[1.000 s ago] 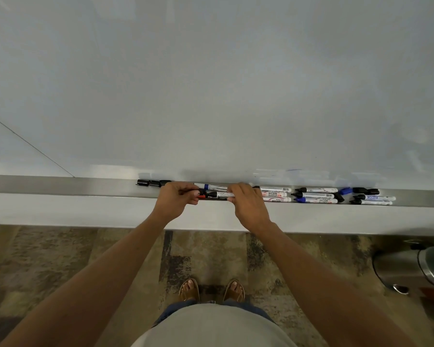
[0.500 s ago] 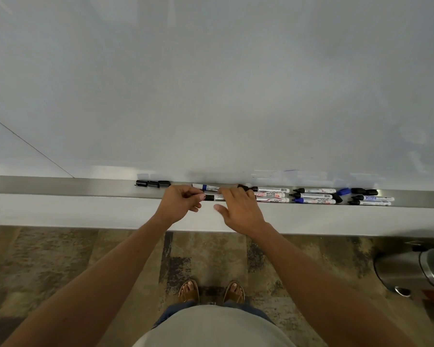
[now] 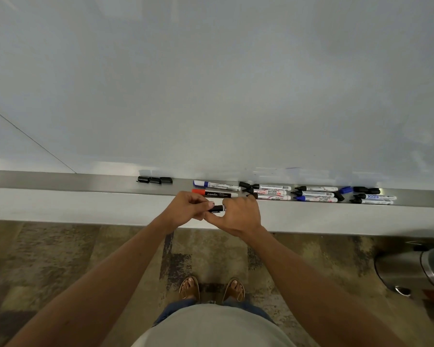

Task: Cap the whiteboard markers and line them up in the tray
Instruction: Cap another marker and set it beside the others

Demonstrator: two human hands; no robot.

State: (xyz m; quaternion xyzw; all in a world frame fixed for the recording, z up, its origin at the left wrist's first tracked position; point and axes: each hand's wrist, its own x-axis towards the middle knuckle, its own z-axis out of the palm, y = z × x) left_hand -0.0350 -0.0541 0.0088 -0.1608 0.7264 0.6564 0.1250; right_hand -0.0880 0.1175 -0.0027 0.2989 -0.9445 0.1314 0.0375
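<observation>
Just below the tray [image 3: 85,181], black marker [image 3: 217,208] pinched between left hand [image 3: 189,209] and right hand [image 3: 238,215], fingers curled round it.

both forearms are bare, with no sleeves, watch or rings showing on the left hand [image 3: 189,206] or the right hand [image 3: 238,215]. a pale grey top [image 3: 211,326] covers the torso, above blue denim legs [image 3: 176,310] and tan open-toed sandals [image 3: 189,289].

Probably office: whiteboard [image 3: 211,83], marker tray [image 3: 60,180]
</observation>
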